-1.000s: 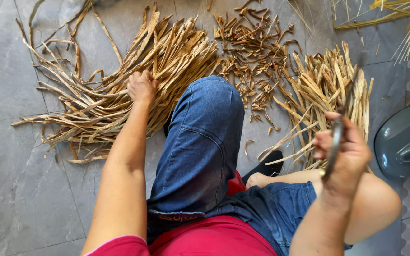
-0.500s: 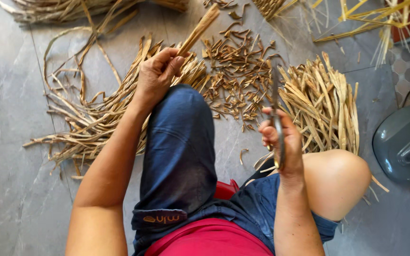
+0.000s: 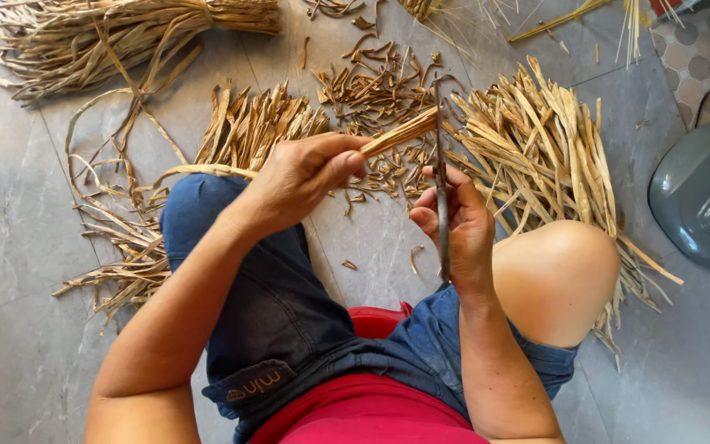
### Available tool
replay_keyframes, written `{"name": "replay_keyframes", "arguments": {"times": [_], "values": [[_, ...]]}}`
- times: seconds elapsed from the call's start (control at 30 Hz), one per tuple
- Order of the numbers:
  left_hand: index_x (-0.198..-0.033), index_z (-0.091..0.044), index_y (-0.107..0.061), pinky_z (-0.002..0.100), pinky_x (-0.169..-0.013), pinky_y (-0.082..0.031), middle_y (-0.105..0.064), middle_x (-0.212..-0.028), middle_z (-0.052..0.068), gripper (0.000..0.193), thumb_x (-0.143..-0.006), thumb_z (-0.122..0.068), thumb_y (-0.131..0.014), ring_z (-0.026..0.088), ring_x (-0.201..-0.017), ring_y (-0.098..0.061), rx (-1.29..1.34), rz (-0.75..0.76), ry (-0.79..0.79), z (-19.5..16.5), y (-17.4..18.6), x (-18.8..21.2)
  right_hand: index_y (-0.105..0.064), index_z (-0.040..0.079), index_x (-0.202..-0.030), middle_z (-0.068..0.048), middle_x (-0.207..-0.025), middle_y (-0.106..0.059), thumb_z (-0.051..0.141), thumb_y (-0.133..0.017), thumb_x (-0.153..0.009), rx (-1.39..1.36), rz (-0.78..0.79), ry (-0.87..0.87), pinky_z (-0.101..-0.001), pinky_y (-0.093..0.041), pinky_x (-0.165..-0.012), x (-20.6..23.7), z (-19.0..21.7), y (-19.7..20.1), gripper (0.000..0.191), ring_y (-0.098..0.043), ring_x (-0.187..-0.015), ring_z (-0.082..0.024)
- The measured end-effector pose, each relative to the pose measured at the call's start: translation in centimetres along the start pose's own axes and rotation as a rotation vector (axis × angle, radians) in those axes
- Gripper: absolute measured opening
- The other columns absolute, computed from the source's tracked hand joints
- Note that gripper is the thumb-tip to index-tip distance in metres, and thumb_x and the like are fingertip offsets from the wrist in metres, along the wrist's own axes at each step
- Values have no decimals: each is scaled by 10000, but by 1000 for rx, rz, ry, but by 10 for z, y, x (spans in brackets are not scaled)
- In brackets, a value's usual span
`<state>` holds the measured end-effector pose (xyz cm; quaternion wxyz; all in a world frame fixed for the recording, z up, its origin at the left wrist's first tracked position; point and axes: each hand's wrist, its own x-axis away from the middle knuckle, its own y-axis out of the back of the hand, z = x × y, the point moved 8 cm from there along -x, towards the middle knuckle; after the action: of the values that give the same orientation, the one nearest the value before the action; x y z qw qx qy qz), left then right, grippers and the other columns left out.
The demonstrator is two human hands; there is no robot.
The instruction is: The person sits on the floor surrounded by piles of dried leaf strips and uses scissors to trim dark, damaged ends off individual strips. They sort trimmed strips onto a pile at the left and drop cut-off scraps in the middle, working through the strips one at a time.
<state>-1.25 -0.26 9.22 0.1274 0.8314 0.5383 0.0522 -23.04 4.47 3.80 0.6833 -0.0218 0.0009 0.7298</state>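
So compared to half a second back, the left hand (image 3: 306, 177) has come in off the floor pile and is now up over the lap, fingers (image 3: 343, 164) pinched shut around a dried leaf strip (image 3: 396, 133). The right hand (image 3: 458, 226) has risen to meet it too, fist closed on a thin knife (image 3: 440, 181) with the blade standing upright, tip toward 12 o'clock. Looks to me like the picking-up bit is done and the blade is now right at the strip (touching or just beside, hard to say).

The strip's long axis runs roughly 8 to 2 o'clock, free end pointing up-right toward the blade.

Around them: a loose strip pile (image 3: 232, 131) at 11 o'clock, short brown offcuts (image 3: 380, 82) at 12, a neater trimmed pile (image 3: 544, 156) at 2, all on the grey tiled floor (image 3: 18, 247).
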Motion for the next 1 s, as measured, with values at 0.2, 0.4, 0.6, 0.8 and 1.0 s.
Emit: {"name": "replay_keyframes", "arguments": {"times": [0.2,0.4,0.6,0.8,1.0], "values": [[-1323,-4,-687,226,-763,-541,-725,-976,24,355,-1053,-232,-663,64,-841,-630,703,-84,38,27,-43,-25,-553,62,-1407,-10,-1058,-665,204,-864,-868,209,-75,71,-200,-503,-784,3,4,-4,638,-571,-850,-70],[-1231,-6,-680,225,-752,-509,-687,-963,5,264,-1029,-174,-701,68,-832,-609,941,-184,62,50,-66,-28,-487,92,-1482,-30,-1275,-649,261,-839,-904,159,-37,121,-272,-502,-946,-1,6,-10,696,-592,-1056,-127],[-1199,-10,-647,228,-901,-533,-693,-1077,4,206,-1026,-96,-721,55,-982,-643,886,-257,-1,50,-69,-32,-497,95,-1454,-39,-1292,-638,289,-862,-871,249,-37,120,-288,-492,-962,1,1,-17,715,-586,-1065,-143],[-1236,-56,-648,190,-794,-542,-657,-986,-30,278,-982,-80,-758,26,-875,-625,350,-423,-69,23,-59,-22,-537,77,-1453,-38,-1206,-681,300,-803,-944,-102,16,48,-264,-503,-899,0,-13,-16,616,-588,-991,-115],[-1156,-45,-723,179,-702,-484,-585,-956,-28,216,-957,-81,-797,24,-772,-549,163,-402,-87,7,-50,-21,-574,51,-1410,-55,-1122,-694,295,-815,-962,-78,-5,6,-259,-530,-919,3,-19,-12,564,-644,-1027,-121]]}}
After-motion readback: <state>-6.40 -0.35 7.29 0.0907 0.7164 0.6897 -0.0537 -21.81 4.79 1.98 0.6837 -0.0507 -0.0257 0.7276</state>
